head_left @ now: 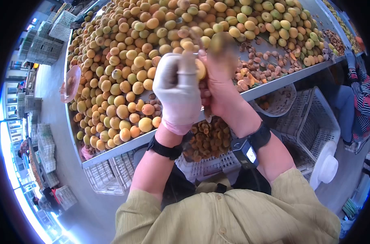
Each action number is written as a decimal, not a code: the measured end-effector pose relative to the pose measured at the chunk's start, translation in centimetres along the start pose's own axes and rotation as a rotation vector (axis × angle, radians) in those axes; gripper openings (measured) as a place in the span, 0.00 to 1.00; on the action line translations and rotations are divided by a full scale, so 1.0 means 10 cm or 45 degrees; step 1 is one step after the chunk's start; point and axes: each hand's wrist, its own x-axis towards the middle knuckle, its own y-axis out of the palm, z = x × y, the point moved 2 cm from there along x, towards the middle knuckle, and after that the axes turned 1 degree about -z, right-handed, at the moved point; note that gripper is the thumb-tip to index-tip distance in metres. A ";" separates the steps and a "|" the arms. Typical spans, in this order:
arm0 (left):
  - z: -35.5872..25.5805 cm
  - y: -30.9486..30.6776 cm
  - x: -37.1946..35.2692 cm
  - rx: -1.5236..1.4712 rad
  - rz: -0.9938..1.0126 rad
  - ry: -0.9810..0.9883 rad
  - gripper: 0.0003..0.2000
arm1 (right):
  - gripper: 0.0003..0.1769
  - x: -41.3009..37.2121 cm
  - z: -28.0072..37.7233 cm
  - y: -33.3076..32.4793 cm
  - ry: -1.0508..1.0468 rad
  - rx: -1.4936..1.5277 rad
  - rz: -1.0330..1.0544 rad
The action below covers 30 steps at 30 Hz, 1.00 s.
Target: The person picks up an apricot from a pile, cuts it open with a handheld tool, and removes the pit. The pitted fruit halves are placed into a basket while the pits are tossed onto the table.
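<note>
My left hand [178, 87], in a white knit glove, is closed around a yellow apricot [201, 69] held up over the near edge of the table. Right beside it is my bare right hand [222, 83], its fingers curled in against the apricot. Blur covers part of the right hand, and I cannot make out what it grips. Behind both hands spreads a large heap of whole apricots [124, 77], yellow to greenish. Below them, halved apricots [209, 138] fill a crate at my lap.
Apricot pits [270, 65] and torn pieces lie on the metal-edged table [292, 77]. Beneath it are a round basket [276, 101] and plastic crates [319, 126]. A white stool [325, 164] stands at right, near a person in a patterned sleeve [361, 91]. Stacked crates [41, 44] line the left.
</note>
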 end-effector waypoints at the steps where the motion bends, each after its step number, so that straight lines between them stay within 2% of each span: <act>1: -0.05 -0.02 -0.05 -0.329 -0.091 -0.518 0.16 | 0.23 0.00 0.04 0.02 0.000 0.002 0.008; 2: 0.09 -0.09 0.03 -0.175 -0.171 -0.340 0.20 | 0.22 0.00 0.09 0.02 -0.111 -0.048 -0.004; 3: 0.19 -0.13 0.09 -0.173 -0.171 -0.340 0.20 | 0.22 -0.01 0.14 0.03 -0.220 -0.099 -0.014; 5: 0.40 -0.18 0.15 -0.883 -0.348 -0.881 0.18 | 0.19 -0.06 0.19 0.03 -0.255 -0.144 0.011; 6: 0.45 -0.16 0.17 -1.033 -0.385 -1.040 0.22 | 0.17 -0.05 0.20 0.00 -0.326 -0.278 0.014; 7: 0.47 -0.18 0.15 -1.038 -0.390 -1.041 0.22 | 0.17 -0.06 0.22 -0.03 -0.396 -0.413 0.014; 9: 0.52 -0.16 0.07 -1.209 -0.168 -1.361 0.27 | 0.18 -0.07 0.23 -0.06 -0.426 -0.468 0.013; 11: 0.51 -0.11 0.05 -1.255 -0.077 -1.381 0.31 | 0.18 -0.08 0.24 -0.06 -0.673 -0.609 -0.176; 13: 0.32 -0.02 0.06 -1.093 0.300 -1.273 0.32 | 0.19 -0.08 0.22 -0.07 -0.672 -0.635 -0.226; 14: 0.27 0.01 0.06 -1.087 0.361 -1.261 0.28 | 0.18 -0.10 0.22 -0.06 -0.722 -0.734 -0.215; 15: 0.28 0.02 0.04 -1.088 0.365 -1.263 0.28 | 0.17 -0.11 0.23 -0.06 -0.770 -0.834 -0.203; 17: 0.37 -0.01 0.03 -0.907 0.346 -1.115 0.20 | 0.17 -0.12 0.25 -0.07 -0.804 -0.954 -0.215; 18: 0.42 -0.04 0.03 -1.041 0.317 -1.220 0.15 | 0.18 -0.13 0.26 -0.07 -0.833 -1.074 -0.226; 19: 0.49 -0.08 0.04 -1.040 0.317 -1.224 0.15 | 0.19 -0.14 0.26 -0.08 -0.859 -1.193 -0.237; 20: 0.57 -0.09 0.04 -1.106 0.407 -1.296 0.15 | 0.14 -0.08 0.27 -0.15 -1.037 -1.107 -0.255; 21: 0.54 -0.07 0.05 -1.173 0.499 -1.367 0.14 | 0.14 -0.06 0.32 -0.18 -1.034 -1.107 -0.260; 22: 0.54 -0.02 0.00 -1.017 0.284 -1.374 0.13 | 0.13 -0.07 0.40 -0.23 -1.036 -0.791 -0.322; 24: 0.43 0.07 -0.04 -0.910 0.264 -1.378 0.14 | 0.21 -0.14 0.53 -0.23 -0.965 -0.249 -0.402; 25: 0.40 0.11 -0.07 -0.802 0.239 -1.377 0.15 | 0.21 -0.15 0.58 -0.26 -1.001 -0.150 -0.316; 27: 0.46 0.16 -0.12 -0.759 0.247 -1.379 0.18 | 0.19 -0.17 0.63 -0.23 -0.982 -0.025 -0.345; 29: 0.56 0.19 -0.16 -0.904 0.389 -1.414 0.21 | 0.19 -0.18 0.64 -0.19 -1.040 0.031 -0.362; 30: 0.50 0.24 -0.19 -0.896 0.397 -1.369 0.26 | 0.19 -0.18 0.64 -0.17 -1.080 0.018 -0.366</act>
